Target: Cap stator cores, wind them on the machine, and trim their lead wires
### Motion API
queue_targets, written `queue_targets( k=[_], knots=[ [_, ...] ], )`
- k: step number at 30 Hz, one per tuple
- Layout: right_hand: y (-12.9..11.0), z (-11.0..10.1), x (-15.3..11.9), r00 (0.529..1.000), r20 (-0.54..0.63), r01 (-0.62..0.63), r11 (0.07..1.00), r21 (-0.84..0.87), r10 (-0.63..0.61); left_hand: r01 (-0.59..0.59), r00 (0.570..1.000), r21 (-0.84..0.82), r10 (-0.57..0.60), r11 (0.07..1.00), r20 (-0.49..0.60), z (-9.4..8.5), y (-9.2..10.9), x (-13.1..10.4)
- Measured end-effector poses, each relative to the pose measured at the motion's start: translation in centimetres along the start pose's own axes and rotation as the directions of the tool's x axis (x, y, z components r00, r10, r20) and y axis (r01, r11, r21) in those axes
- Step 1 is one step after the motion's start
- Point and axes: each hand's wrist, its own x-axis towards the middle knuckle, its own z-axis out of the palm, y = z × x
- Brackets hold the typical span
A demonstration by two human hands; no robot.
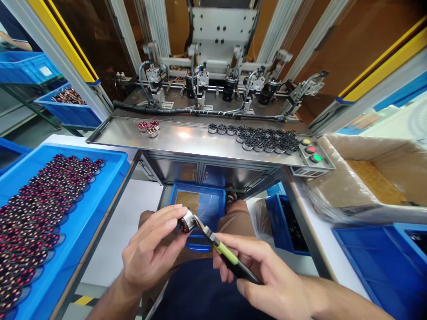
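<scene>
My left hand [155, 244] pinches a small motor stator [187, 221] between thumb and fingers, its silvery rim turned to the right. In my right hand [256, 271] is a pair of cutting pliers [227, 253] with green and black handles. The pointed jaws reach the stator's right side; whether they grip a wire there is too small to tell. Both hands are above my lap. Beyond them, on the metal ledge, a few wound stators [152, 129] with red and copper coils lie at the left, and a cluster of black stators [263, 138] at the right.
A blue tray [116, 160] full of wound stators stands at my left. Behind the ledge is a winding machine [203, 82]. Yellow, red and green buttons [311, 150] sit at the ledge's right end. A plastic-lined carton [353, 178] and blue bin [363, 249] are at right.
</scene>
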Motion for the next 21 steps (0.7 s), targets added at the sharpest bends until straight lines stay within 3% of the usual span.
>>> queue_targets(
  k=[7, 10, 16, 19, 21],
  knots=[
    [0.2, -0.1, 0.1, 1.0, -0.008, -0.002, 1.0, -0.006, 0.002, 0.022, 1.0, -0.021, -0.022, 1.0, 0.005, -0.1, -0.1, -0.2],
    [0.2, -0.3, 0.1, 1.0, 0.0, -0.023, 0.996, -0.089, 0.023, 0.02, 1.0, -0.007, -0.02, 1.0, 0.017, -0.1, -0.1, -0.2],
    [0.8, -1.1, 0.3, 0.984, -0.157, -0.103, 0.99, -0.1, 0.087, 0.049, 0.998, -0.005, -0.049, 0.999, -0.031, 0.1, -0.3, -0.9],
    [1.4, -1.6, 1.0, 0.985, -0.156, -0.109, 0.976, -0.188, 0.08, 0.152, 0.983, -0.071, -0.159, 0.986, -0.094, 0.2, -0.5, -1.4],
    [1.4, -2.2, 2.3, 0.989, -0.137, -0.091, 0.942, -0.322, 0.049, 0.315, 0.926, -0.184, -0.344, 0.931, -0.156, 0.2, -0.7, -1.7]
  ],
)
